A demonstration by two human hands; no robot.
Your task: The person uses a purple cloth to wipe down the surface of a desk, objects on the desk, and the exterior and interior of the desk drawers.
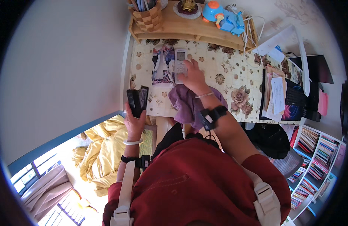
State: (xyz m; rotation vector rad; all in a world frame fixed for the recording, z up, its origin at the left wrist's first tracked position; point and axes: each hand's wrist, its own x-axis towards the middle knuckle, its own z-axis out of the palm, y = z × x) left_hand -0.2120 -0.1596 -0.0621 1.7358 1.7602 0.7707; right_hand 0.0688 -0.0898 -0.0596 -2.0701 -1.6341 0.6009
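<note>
My left hand [134, 122] is closed around the lower end of a black remote control [133, 98] at the desk's left front corner. A second slim black remote-like object [143, 95] is right against it. My right hand [194, 78] reaches over the desk with fingers apart, its thumb and fingertips at the right side of a white remote control [180, 64] with a small grey display. That remote lies flat beside a crumpled, colourful printed wrapper [163, 64]. Below my right wrist, a purple cloth [185, 101] is bunched over the desk's front edge.
A wooden shelf [170, 33] along the back holds a woven basket [147, 18] and a blue-orange toy [223, 18]. Papers [276, 94] and a keyboard [295, 94] occupy the right. A black bag [270, 139] and bookshelf [317, 150] stand lower right; yellow bedding [104, 152] lies lower left.
</note>
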